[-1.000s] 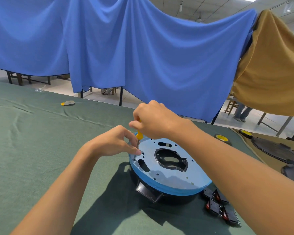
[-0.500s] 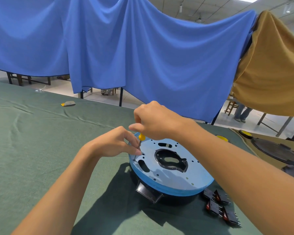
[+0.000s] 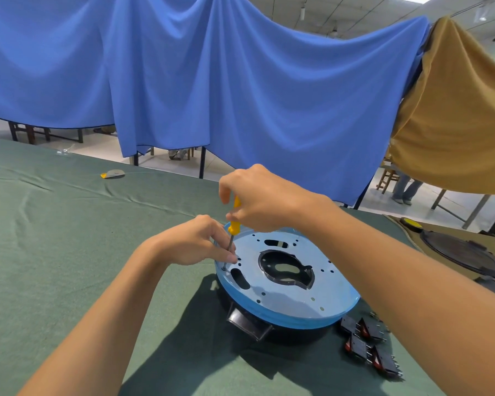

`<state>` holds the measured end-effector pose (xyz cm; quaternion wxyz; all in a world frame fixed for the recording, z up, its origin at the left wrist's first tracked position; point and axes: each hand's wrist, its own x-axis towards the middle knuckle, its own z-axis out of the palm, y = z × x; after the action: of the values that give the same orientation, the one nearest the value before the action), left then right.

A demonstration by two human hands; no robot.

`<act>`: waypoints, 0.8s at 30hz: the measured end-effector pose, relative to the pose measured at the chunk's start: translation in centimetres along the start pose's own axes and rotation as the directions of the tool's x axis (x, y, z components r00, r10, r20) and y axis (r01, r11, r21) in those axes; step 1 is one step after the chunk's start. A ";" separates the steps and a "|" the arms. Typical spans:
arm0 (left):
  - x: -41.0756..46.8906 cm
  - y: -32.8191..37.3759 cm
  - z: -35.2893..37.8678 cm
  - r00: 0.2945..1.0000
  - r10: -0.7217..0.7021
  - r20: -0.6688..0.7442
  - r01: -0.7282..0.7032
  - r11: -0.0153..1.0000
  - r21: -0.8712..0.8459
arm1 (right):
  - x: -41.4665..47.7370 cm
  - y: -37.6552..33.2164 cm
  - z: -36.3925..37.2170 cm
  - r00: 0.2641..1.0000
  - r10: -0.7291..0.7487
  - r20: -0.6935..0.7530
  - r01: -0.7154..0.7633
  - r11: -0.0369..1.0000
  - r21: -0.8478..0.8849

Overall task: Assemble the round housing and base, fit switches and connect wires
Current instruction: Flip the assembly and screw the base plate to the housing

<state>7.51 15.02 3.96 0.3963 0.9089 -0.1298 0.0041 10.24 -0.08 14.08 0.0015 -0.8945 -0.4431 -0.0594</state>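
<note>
Slippage is looming: right hand (image 3: 265,197) is gripping the screwdriver (image 3: 234,224), left hand (image 3: 193,241) pinching its shaft; tilting risks gouging the base (image 3: 292,301).

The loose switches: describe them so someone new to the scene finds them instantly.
Start at the round blue-topped housing on the green cloth. Beside its near-right edge lie the switches: small black blocks with red faces and metal pins.
</note>
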 end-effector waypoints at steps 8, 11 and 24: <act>-0.1 0.2 0.2 0.996 -0.043 -0.084 0.038 0.998 -0.051 | 0.1 -0.2 0.9 0.995 0.060 -0.080 -0.061 0.998 -0.014; -0.2 0.3 -0.1 0.999 -0.025 -0.049 0.023 0.999 -0.041 | 0.0 -0.3 0.6 1.000 -0.012 -0.023 0.012 1.000 -0.008; -0.3 0.3 -0.1 0.997 -0.024 -0.066 0.019 0.997 -0.079 | -0.5 -1.0 0.0 1.000 0.001 -0.003 -0.001 1.000 -0.005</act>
<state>7.16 14.92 4.21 0.4359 0.8933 -0.1065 0.0253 9.10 0.12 14.01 0.0000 -0.8946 -0.4426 -0.0617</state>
